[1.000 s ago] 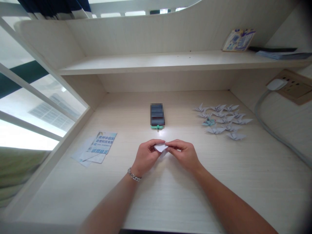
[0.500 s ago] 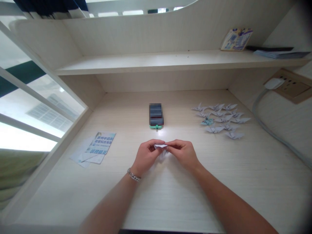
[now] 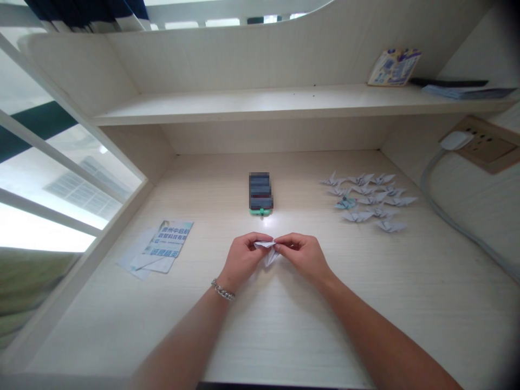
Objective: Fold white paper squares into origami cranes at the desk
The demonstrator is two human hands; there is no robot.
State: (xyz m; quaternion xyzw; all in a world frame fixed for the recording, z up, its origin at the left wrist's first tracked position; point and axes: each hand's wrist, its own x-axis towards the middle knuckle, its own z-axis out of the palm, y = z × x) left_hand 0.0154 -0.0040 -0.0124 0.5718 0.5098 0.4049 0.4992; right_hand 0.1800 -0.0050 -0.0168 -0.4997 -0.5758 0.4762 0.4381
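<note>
Between my two hands is a small folded white paper [image 3: 271,257], held just above the desk, with a pointed part hanging down. My left hand [image 3: 242,259] pinches its left side between thumb and fingers. On the other side, my right hand [image 3: 303,253] pinches the paper's upper right edge, fingertips almost touching those of the left. Parts of the paper are hidden behind the fingers. At the right of the desk sits a group of several folded paper cranes [image 3: 374,199], mostly white, with one bluish crane [image 3: 345,202] among them.
A phone-like device [image 3: 260,192] with a blurred screen and green edge lies beyond my hands. Printed paper slips [image 3: 164,246] lie at the left. Above runs a shelf [image 3: 244,105] with a small packet [image 3: 395,67]. A grey cable [image 3: 455,222] hangs from the wall socket [image 3: 487,142].
My fingertips have shifted slightly on the folded paper, and more of its hanging point shows between the hands. The other things stay where they were.
</note>
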